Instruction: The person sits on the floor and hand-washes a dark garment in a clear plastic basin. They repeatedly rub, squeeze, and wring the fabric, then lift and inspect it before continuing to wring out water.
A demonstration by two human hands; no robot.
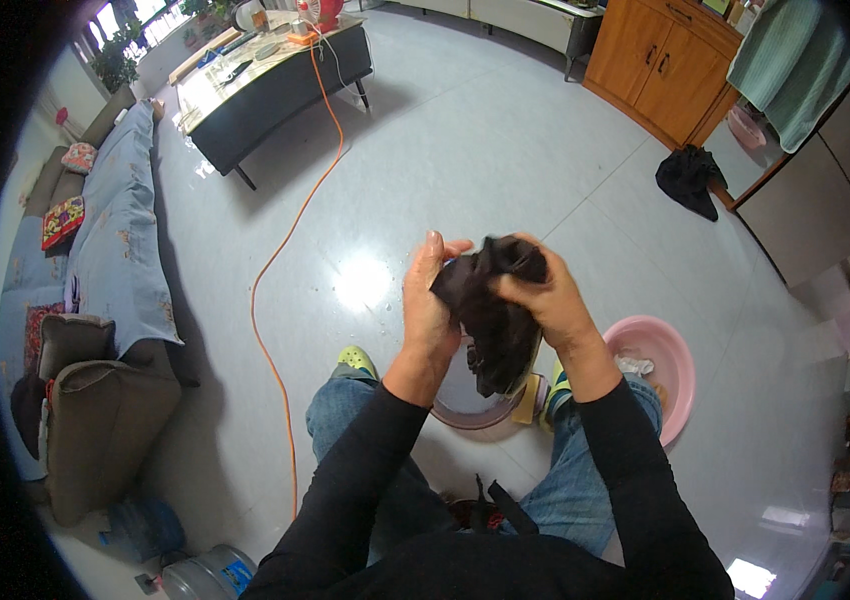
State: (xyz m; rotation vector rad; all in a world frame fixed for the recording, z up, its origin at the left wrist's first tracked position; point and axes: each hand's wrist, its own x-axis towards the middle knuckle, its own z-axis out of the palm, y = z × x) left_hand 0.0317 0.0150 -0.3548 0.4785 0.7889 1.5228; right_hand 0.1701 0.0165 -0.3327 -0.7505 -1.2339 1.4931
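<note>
My right hand [541,296] grips a bunched dark brown-black cloth [485,300], its thumb pressed across the front. On the cloth's other side is my left hand [431,300], thumb pointing up and palm against the fabric; some of its fingers are hidden. A small bit of blue shows between that hand and the cloth, too little to name. The lower part of the cloth hangs over a round basin [470,421] on the floor between my feet, which holds greyish liquid. A yellow block-like object [525,406] lies against the basin's right side.
By my right leg, a pink basin [684,360] holds pale cloths. Water drops dot the tiles by an orange cord [254,300]. A sofa [117,247] and water jugs [207,576] stand left, a low table [275,97] ahead, a wooden cabinet [657,67] and black bag-like item [687,180] right.
</note>
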